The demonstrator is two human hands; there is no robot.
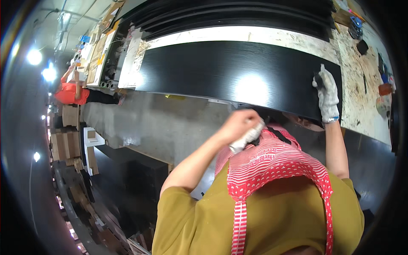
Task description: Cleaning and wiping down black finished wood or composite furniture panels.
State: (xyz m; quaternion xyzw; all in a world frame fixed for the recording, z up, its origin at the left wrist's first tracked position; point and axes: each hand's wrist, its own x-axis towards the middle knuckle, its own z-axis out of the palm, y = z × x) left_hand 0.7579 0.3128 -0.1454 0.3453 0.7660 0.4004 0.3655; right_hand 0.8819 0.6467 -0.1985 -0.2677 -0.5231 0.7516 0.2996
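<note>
A long black board with a fine grain and a bright lamp reflection lies across the white worktable in front of me. My right hand, in a white knit glove, rests over the board's right end. Its fingers are bent around a small dark piece, too blurred against the black surface to name. My left hand is bare and closed on a crumpled white cloth, held near my waist before the red-and-white apron. The cloth may be a glove; its shape is partly hidden by the fingers.
More black boards lie stacked behind the board. The stained white tabletop to the right bears small tools and an orange-brown block. At left, a person in a red shirt stands near cartons. A dark stack stands lower left.
</note>
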